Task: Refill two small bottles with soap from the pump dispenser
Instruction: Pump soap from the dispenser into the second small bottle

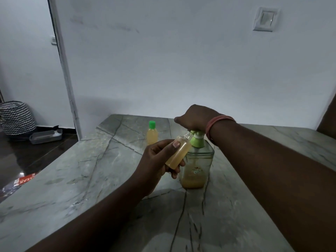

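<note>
A clear pump dispenser (198, 166) with a green pump head and a little amber soap at its bottom stands on the grey marble table (109, 179). My right hand (194, 118) presses down on the pump head from above. My left hand (158, 160) grips an uncapped small bottle (179, 153), nearly full of amber soap, tilted with its mouth at the pump's spout. A second small bottle (152, 134) with a green cap stands upright farther back on the table.
The white wall rises just behind the table, with a switch plate (265, 19) high on the right. On the dark floor at the left are a zigzag-patterned basket (17, 117), a grey tray (45, 136) and a red package (25, 180).
</note>
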Demonstrator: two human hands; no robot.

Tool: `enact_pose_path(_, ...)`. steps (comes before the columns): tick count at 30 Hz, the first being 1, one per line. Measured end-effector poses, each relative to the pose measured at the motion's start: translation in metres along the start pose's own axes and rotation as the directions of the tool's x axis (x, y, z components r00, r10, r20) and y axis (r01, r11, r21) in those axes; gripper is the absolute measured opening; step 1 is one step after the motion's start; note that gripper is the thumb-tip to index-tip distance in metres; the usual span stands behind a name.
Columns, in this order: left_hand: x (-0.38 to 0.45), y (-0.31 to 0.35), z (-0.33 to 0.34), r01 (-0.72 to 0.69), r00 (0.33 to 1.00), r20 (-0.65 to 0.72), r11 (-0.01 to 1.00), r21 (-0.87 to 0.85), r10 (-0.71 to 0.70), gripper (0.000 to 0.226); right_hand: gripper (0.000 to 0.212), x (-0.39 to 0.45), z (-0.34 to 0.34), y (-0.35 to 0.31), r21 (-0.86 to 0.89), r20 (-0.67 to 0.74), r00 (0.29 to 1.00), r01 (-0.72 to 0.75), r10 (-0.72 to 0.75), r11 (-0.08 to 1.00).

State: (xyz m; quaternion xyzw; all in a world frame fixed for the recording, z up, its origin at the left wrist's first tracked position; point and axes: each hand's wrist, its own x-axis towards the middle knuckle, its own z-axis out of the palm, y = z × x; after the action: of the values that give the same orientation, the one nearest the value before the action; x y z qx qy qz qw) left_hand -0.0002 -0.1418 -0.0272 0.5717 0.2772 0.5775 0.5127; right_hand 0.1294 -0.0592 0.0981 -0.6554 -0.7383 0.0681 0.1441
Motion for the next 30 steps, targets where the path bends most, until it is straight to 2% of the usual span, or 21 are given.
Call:
enact_pose_path(2,0.001,0.0,-0.002,0.001,1.0,0.003,1.0,0.009,-0.001,0.03,0.039,-0.001,0.002,0.002,0.039,-0.008,1.0,0.009,-0.009,0.999)
enact_pose_path(7,0.002,0.0,-0.001,-0.011,1.0,0.003,1.0,-0.001,0.011,0.028,0.03,-0.005,0.005,0.003,-0.019,0.031,0.999,0.012,-0.011,1.0)
enact_pose_path(12,-0.001,0.002,0.0,-0.01,1.0,0.007,1.0,-0.001,0.01,0.034,0.034,-0.003,0.003,0.0,-0.019,0.033,0.999,0.009,-0.008,1.0)
enact_pose_path(17,0.0,0.001,-0.001,-0.009,1.0,0.007,1.0,-0.002,0.009,0.034,0.038,0.001,0.005,0.002,0.041,-0.054,0.998,-0.01,0.013,0.999)
enact_pose_path(23,0.0,0.002,0.0,-0.016,1.0,0.011,1.0,-0.003,0.016,0.033,0.032,-0.003,0.009,0.003,0.058,-0.058,0.997,-0.037,0.04,0.998)
enact_pose_path(28,-0.002,0.004,0.002,-0.005,1.0,0.006,1.0,-0.002,0.005,0.03,0.037,-0.006,-0.001,0.001,0.048,0.033,0.999,-0.001,-0.001,0.999)
enact_pose_path(30,-0.001,0.002,0.001,-0.001,1.0,-0.002,1.0,-0.001,0.001,0.031,0.039,-0.003,-0.001,0.002,0.054,0.022,1.0,0.003,-0.004,0.999)
